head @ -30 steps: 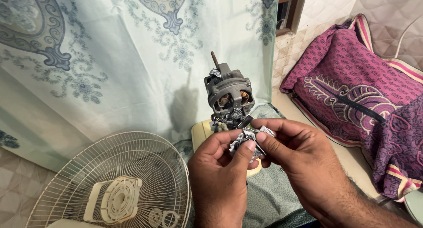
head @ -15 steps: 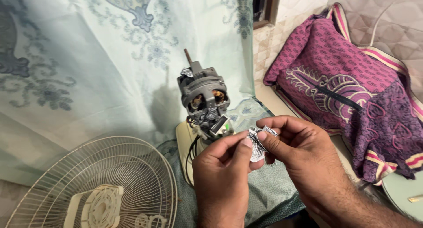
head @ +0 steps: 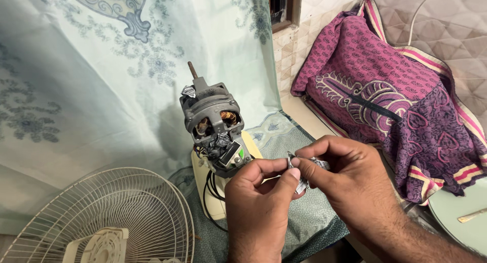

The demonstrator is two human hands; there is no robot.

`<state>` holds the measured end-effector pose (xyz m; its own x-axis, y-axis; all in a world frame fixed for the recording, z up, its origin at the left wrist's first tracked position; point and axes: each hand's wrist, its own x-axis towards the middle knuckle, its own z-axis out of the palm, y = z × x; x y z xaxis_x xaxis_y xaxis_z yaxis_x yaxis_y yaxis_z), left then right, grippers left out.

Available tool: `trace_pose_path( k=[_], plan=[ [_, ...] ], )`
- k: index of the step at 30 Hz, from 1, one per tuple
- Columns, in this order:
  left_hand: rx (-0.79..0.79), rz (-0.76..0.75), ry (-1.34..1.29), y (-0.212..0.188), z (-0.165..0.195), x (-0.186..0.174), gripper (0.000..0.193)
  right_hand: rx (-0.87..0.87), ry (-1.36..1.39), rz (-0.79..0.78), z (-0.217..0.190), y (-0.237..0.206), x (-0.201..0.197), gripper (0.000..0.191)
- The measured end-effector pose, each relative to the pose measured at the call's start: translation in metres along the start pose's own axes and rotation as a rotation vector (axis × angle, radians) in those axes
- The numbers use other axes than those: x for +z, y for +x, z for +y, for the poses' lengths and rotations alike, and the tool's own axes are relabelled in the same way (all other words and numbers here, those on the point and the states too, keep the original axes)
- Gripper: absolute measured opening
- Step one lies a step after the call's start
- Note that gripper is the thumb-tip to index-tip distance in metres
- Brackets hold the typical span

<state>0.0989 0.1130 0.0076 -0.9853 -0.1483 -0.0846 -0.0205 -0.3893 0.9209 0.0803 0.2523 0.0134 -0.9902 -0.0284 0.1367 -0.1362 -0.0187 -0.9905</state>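
Both hands pinched shut on the small silvery part (head: 304, 172), left hand (head: 258, 207) and right hand (head: 345, 192) meeting just in front of the bare fan motor (head: 213, 123). Thin fingertip grip: my guess, a slip drops it into the cloth folds (head: 304, 217) or fan grille (head: 106, 217).

Support surface: a low platform covered by a grey-green patterned cloth (head: 299, 217). Standing on it at centre is the cream base (head: 215, 192) of a stripped fan with its exposed grey motor (head: 213, 116). Near left, a white wire fan guard (head: 111, 217). Far right, a purple patterned cushion (head: 385, 90) on a pale ledge.
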Motion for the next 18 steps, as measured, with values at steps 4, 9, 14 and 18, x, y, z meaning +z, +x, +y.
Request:
trace_pose_path(
  k=[4, 9, 14, 18],
  plan=[
    [-0.026, 0.039, 0.05, 0.002, -0.001, -0.002, 0.012, 0.054, -0.149, -0.025, -0.005, 0.003, -0.003, 0.013],
    [-0.131, 0.151, 0.096, -0.001, 0.004, -0.004, 0.013, 0.029, -0.066, -0.167, -0.006, 0.001, -0.003, 0.016],
    [-0.181, 0.208, 0.084, -0.006, 0.007, -0.006, 0.015, 0.077, -0.084, -0.166, 0.0, 0.0, 0.003, 0.013],
    [-0.272, 0.224, 0.014, -0.007, 0.008, -0.007, 0.017, 0.147, -0.078, -0.11, 0.006, -0.001, 0.006, 0.014]
  ],
)
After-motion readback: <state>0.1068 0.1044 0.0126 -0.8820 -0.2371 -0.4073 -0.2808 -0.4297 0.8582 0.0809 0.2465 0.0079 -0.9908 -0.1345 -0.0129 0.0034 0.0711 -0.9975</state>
